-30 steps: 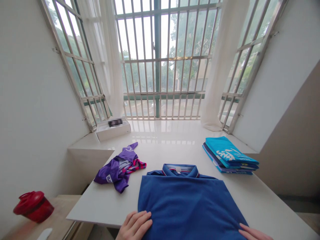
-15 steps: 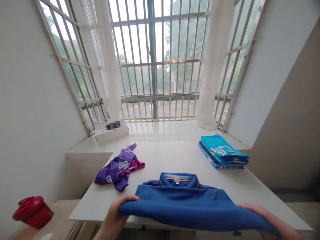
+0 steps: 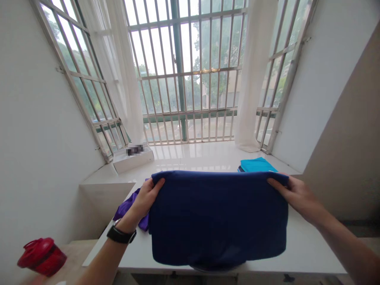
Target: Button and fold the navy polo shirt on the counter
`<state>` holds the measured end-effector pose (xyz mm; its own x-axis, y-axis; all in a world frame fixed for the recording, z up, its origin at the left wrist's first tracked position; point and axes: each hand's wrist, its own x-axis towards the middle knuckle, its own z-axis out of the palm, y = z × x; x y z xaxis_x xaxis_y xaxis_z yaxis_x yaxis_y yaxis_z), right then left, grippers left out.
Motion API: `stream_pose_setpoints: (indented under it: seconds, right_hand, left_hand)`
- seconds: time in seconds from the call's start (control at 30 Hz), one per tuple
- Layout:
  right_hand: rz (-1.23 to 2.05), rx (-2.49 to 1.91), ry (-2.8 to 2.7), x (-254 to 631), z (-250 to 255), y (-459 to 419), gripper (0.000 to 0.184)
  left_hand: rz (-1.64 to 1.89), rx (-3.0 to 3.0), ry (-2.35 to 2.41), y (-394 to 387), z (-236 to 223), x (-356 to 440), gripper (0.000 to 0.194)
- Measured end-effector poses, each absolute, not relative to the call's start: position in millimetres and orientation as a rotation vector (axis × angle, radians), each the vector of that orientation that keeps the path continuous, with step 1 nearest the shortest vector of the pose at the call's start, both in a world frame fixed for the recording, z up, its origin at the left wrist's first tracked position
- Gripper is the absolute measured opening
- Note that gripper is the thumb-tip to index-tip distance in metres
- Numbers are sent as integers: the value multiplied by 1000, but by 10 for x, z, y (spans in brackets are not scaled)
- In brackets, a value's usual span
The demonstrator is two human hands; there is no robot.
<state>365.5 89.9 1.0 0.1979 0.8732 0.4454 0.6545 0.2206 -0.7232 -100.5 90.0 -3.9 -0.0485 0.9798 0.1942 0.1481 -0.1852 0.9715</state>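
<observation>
blue polo shirt (image 3: 218,217), just one, hangs lifted up; two hands, left hand (image 3: 145,198) and right hand (image 3: 297,196), fingers (image 3: 277,183) pinching its top edge.

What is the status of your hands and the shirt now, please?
Left hand and right hand gripping blue polo shirt, held up. Purple jersey behind left hand.

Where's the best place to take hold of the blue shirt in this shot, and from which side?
Probably along the top edge of the blue shirt, near its two outer corners, coming from the near side, as the left hand and right hand do. The cloth hangs limp from that edge as one wide sheet, so two hands set far apart should keep it spread.
</observation>
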Motion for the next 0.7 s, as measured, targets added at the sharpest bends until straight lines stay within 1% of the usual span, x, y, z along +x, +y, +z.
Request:
stream_pose_setpoints:
  seconds: [0.07, 0.17, 0.27, 0.33, 0.47, 0.53, 0.6, 0.7]
  right_hand:
    - [367, -1554, -1629, 3614, -134, 1253, 42]
    - [351, -1745, -1778, 3485, -484, 1759, 29]
    - [313, -1914, -1818, 3320, -875, 2131, 21]
    - [285, -1957, -1814, 3231, -1099, 2302, 20]
    - [240, -2042, -1801, 3152, -1433, 2506, 27]
    - [195, -2078, -1802, 3140, -1551, 2543, 34]
    - [75, -2071, -1831, 3125, -1624, 2535, 41]
    - [-209, -1970, -1899, 3085, -1622, 2455, 48]
  left_hand:
    - [1276, 1439, 1258, 1226, -228, -965, 53]
    - [1144, 1503, 1339, 1667, -659, -929, 52]
    - [993, 1558, 1479, 1956, -1048, -921, 47]
    - [960, 1575, 1540, 2079, -1203, -928, 41]
    - [956, 1615, 1666, 2246, -1316, -961, 28]
    - [943, 1627, 1737, 2290, -1338, -975, 28]
    - [932, 1628, 1787, 2281, -1359, -979, 35]
    - [980, 1749, 1829, 2109, -1371, -975, 51]
